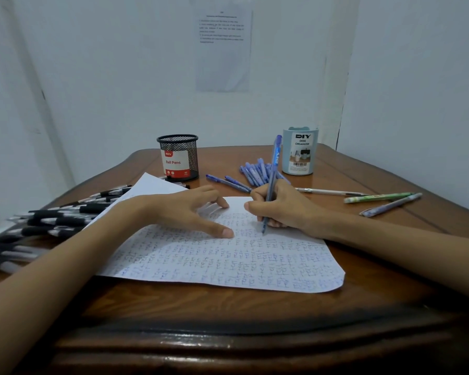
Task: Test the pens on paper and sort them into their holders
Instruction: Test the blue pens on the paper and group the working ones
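Behind paper (228,266): mesh holder (178,158), blue organizer (299,152).

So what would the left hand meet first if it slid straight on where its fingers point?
Probably the right hand, gripping the blue pen, just past the left hand on the paper; depth looks alike.

A dark brown wooden counter (228,315) with a curved, moulded front edge stands against a pale, bluish-white back wall (119,77). A printed sheet (222,55) hangs on that wall, its text too blurred to read. A side wall (417,90) meets it on the right. The light is soft and even.
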{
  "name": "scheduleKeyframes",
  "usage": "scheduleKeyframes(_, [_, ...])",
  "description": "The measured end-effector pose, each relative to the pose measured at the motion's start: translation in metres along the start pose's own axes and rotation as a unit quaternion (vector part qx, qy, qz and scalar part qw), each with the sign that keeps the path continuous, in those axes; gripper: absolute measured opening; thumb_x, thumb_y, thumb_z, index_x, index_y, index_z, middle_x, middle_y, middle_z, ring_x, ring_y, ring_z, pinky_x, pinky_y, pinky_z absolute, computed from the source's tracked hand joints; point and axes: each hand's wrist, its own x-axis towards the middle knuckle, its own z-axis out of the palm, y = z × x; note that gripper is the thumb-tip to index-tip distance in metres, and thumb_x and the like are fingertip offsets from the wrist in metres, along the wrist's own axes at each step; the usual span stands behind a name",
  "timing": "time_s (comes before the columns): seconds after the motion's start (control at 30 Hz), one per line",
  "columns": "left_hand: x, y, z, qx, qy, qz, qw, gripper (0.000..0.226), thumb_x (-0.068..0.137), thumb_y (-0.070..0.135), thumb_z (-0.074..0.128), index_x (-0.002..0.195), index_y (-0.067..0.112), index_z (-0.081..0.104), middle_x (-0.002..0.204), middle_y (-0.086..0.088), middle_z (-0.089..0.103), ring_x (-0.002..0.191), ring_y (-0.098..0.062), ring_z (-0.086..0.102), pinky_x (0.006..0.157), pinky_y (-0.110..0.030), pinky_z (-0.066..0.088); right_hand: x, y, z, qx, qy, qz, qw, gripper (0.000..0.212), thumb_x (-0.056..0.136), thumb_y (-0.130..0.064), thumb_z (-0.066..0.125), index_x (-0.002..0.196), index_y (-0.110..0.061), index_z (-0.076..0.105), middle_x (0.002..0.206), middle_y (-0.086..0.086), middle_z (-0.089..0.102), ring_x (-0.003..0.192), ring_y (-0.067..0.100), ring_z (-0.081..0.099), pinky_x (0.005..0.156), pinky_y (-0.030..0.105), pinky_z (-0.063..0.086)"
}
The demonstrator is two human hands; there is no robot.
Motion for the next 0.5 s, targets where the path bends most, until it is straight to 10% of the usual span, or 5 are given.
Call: scheduleKeyframes(0.5, [0.0004,0.0001,-0.0002,0.004,0.000,0.000,1.000,0.078,0.063,0.065,0.051,0.132,0.032,0.038,0.140,0.014,0.030,0.125,-0.006,0.029,0.101,-0.027,0.027,0.0023,0.0022,-0.0009,-0.005,0.010,-0.008,1.000,0.038,0.088,-0.005,0.061,0.053,-0.008,0.046,0.041,-0.008,0.047,0.039,0.003,0.044,0.044,0.012,0.040])
